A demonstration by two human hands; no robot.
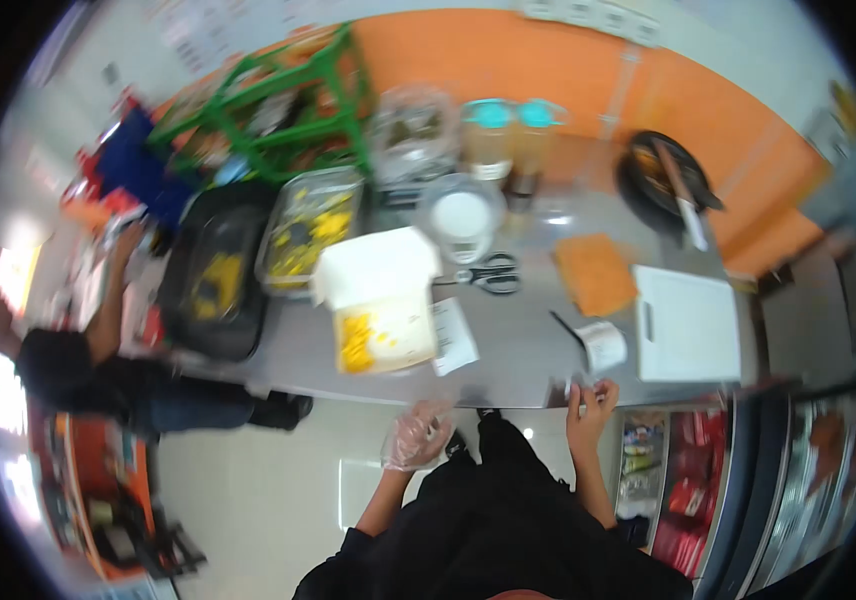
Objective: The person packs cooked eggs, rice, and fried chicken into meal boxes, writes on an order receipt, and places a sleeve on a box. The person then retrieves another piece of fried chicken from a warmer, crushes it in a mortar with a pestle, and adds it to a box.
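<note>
A clear plastic glove covers my left hand [418, 436], which is just off the table's front edge, below an open takeaway box [380, 290] with yellow food pieces in it; its fingers are blurred. My right hand [590, 402] is bare at the front edge, its fingers pinched together on something small that I cannot make out. Just above it a white cup or roll with printing [603, 346] lies near a thin black stick [565, 325]. A printed paper slip [455, 337] sits right of the box, and black-handled scissors [494, 274] lie above the slip.
Beyond the box are a kitchen scale [461, 218] and two teal-lidded containers [489, 140]. A metal tray [312, 228] and a black tray [216, 275] stand left. Right are an orange cloth [594, 274], a white board [688, 325] and a black pan [654, 175]. Another person [78, 370] stands far left.
</note>
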